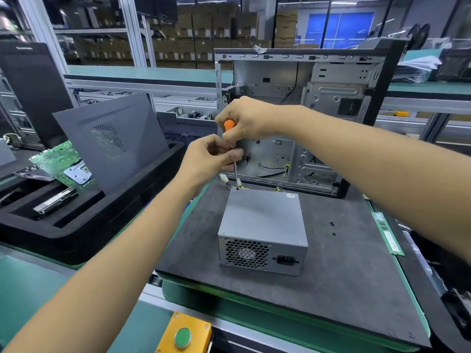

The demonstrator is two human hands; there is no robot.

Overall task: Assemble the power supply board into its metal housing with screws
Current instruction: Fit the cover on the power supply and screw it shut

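1. Right hand [244,118]: the orange-handled screwdriver [230,138] is gripped upright; its shaft is pinched by the left hand [211,159].
2. Black foam tray [84,225]: a green circuit board [63,161], a grey perforated panel [112,141] and a drive are held.
3. Grey metal power supply box [262,225], closed, honeycomb fan grille in front, is seen on the dark mat [331,263], tip at its far-left corner.

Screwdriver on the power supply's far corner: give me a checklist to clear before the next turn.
1. Right hand grips the screwdriver handle: ok.
2. Left hand steadies the shaft: ok.
3. Tip at the far left top corner of the power supply housing: ok.
4. Tip seated in a screw head: cannot tell.
5. Housing flat on the black mat: ok.
6. Spare screws on the mat: ok.
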